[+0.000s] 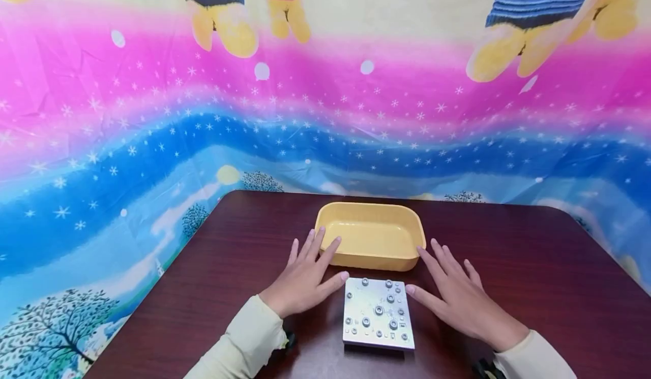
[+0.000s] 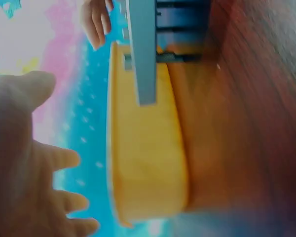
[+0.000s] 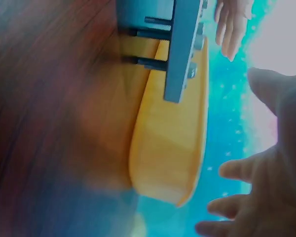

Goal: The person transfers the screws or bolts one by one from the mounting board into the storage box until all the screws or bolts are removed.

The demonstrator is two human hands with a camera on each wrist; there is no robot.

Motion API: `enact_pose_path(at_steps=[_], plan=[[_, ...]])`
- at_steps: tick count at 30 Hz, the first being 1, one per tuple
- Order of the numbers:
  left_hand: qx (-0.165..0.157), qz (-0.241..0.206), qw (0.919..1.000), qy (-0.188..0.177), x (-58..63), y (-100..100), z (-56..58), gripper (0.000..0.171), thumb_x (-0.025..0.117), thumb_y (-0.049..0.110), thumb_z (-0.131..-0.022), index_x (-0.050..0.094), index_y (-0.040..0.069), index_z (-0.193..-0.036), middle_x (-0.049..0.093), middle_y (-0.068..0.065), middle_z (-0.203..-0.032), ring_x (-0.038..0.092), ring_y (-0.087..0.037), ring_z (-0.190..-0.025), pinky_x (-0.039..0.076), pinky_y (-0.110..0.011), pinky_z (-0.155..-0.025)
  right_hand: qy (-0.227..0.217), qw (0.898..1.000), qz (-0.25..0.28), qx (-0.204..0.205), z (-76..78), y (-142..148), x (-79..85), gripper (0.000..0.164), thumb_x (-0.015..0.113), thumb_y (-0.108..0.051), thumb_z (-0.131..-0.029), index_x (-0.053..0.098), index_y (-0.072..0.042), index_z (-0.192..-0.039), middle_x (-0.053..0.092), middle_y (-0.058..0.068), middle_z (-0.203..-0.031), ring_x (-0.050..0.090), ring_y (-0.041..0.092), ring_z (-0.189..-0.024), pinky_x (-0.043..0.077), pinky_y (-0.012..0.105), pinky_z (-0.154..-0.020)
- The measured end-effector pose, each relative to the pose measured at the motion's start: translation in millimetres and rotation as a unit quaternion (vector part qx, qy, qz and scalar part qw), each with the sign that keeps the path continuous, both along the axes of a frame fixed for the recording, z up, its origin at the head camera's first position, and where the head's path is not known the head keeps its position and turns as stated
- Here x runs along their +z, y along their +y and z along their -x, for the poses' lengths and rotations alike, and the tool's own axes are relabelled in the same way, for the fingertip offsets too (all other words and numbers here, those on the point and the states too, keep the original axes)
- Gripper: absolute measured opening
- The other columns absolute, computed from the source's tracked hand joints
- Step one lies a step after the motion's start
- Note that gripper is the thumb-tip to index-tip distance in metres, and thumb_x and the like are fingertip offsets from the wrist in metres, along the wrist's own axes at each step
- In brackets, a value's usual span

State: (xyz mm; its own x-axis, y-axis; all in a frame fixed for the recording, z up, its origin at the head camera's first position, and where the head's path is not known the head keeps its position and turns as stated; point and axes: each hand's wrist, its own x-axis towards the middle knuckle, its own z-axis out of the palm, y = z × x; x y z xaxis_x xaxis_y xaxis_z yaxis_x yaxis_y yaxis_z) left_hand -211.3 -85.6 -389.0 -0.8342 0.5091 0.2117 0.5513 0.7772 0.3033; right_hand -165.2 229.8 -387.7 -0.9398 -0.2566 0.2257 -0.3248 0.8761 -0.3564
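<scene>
A square silver metal plate (image 1: 362, 303) studded with several socket-head bolts (image 1: 378, 310) lies before me in the head view. Threaded bolt shanks (image 3: 153, 63) stick out below it in the right wrist view, and the plate sits raised above the table. My left hand (image 1: 304, 280) is spread on the left, its thumb tip close to the plate's far left corner and its fingers overlapping the yellow basin (image 1: 373, 261). On the other side my right hand (image 1: 458, 297) has its fingers spread too, thumb tip by the plate's right edge, index fingertip at the basin's right corner. Neither hand holds anything.
The yellow basin stands just beyond the plate, and its visible inside holds nothing. All of this is on a dark red-brown wooden table (image 1: 534, 255) with rounded far corners. Behind it hangs a colourful printed curtain (image 1: 325, 102).
</scene>
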Motion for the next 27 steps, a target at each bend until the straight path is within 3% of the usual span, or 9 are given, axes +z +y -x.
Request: enact_pose_path(at_steps=[4, 7, 11, 14, 17, 22, 25, 27], plan=[[-0.006, -0.091, 0.9955, -0.025, -10.4, -5, 19.8, 0.073, 0.037, 0.062, -0.096, 0.018, 0.023, -0.156, -0.002, -0.010, -0.162, -0.004, -0.026, -0.147, 0.014, -0.054, -0.114, -0.008, 0.999, 0.044, 0.000, 18.9, 5, -5.8, 0.080, 0.053, -0.061, -0.091, 0.027, -0.017, -0.153, 0.011, 0.016, -0.160, 0.019, 0.045, -0.141, 0.017, 0.074, -0.098], [-0.003, -0.159, 0.9860, -0.049, -18.4, -5, 34.0, 0.070, 0.043, 0.056, -0.097, 0.021, 0.024, -0.155, -0.003, -0.005, -0.162, 0.000, -0.025, -0.147, 0.020, -0.052, -0.113, -0.009, 0.996, 0.089, 0.004, 33.0, 9, -10.8, 0.078, 0.054, -0.057, -0.092, 0.029, -0.016, -0.152, 0.010, 0.012, -0.161, 0.021, 0.044, -0.141, 0.023, 0.074, -0.097], [0.028, -0.245, 0.9652, -0.086, -28.1, -4, 49.6, 0.064, 0.048, 0.049, -0.098, 0.027, 0.024, -0.153, 0.002, 0.004, -0.161, 0.010, -0.021, -0.146, 0.022, -0.051, -0.113, 0.002, 0.991, 0.132, 0.010, 47.4, 11, -16.8, 0.073, 0.056, -0.054, -0.092, 0.035, -0.013, -0.149, 0.014, 0.009, -0.160, 0.023, 0.040, -0.142, 0.027, 0.066, -0.102], [0.049, -0.302, 0.9478, -0.092, -36.8, -3, 59.8, 0.059, 0.051, 0.046, -0.098, 0.034, 0.026, -0.151, 0.009, 0.008, -0.160, 0.017, -0.021, -0.145, 0.025, -0.051, -0.112, 0.009, 0.989, 0.146, 0.008, 55.0, 12, -20.9, 0.071, 0.058, -0.051, -0.093, 0.037, -0.011, -0.148, 0.018, 0.010, -0.159, 0.024, 0.039, -0.141, 0.028, 0.064, -0.104], [0.041, -0.364, 0.9262, -0.091, -45.8, -1, 68.2, 0.055, 0.055, 0.040, -0.097, 0.041, 0.025, -0.148, 0.013, 0.006, -0.160, 0.020, -0.023, -0.145, 0.029, -0.048, -0.110, 0.005, 0.987, 0.158, 0.008, 59.9, 12, -23.3, 0.070, 0.059, -0.049, -0.093, 0.038, -0.010, -0.147, 0.020, 0.012, -0.158, 0.024, 0.039, -0.141, 0.027, 0.063, -0.104], [0.001, -0.453, 0.8846, -0.112, -51.3, 4, 70.9, 0.051, 0.060, 0.024, -0.097, 0.046, 0.016, -0.145, 0.011, -0.001, -0.160, 0.018, -0.027, -0.145, 0.032, -0.050, -0.108, 0.000, 0.987, 0.163, 0.012, 63.1, 10, -25.1, 0.068, 0.059, -0.047, -0.093, 0.039, -0.010, -0.146, 0.023, 0.013, -0.158, 0.027, 0.039, -0.140, 0.030, 0.061, -0.104], [-0.014, -0.459, 0.8792, -0.126, -43.7, 6, 63.5, 0.051, 0.060, 0.018, -0.096, 0.045, 0.008, -0.144, 0.008, -0.005, -0.161, 0.015, -0.030, -0.146, 0.031, -0.050, -0.108, -0.003, 0.987, 0.163, 0.011, 64.1, 9, -25.9, 0.068, 0.060, -0.047, -0.093, 0.040, -0.010, -0.146, 0.023, 0.013, -0.158, 0.028, 0.039, -0.140, 0.031, 0.060, -0.104], [-0.020, -0.456, 0.8798, -0.133, -37.9, 6, 57.9, 0.050, 0.060, 0.016, -0.096, 0.046, 0.005, -0.143, 0.008, -0.007, -0.161, 0.014, -0.030, -0.146, 0.031, -0.049, -0.109, -0.011, 0.987, 0.161, 0.012, 64.5, 10, -26.2, 0.069, 0.060, -0.047, -0.093, 0.039, -0.009, -0.146, 0.022, 0.012, -0.158, 0.026, 0.039, -0.140, 0.031, 0.061, -0.104]])
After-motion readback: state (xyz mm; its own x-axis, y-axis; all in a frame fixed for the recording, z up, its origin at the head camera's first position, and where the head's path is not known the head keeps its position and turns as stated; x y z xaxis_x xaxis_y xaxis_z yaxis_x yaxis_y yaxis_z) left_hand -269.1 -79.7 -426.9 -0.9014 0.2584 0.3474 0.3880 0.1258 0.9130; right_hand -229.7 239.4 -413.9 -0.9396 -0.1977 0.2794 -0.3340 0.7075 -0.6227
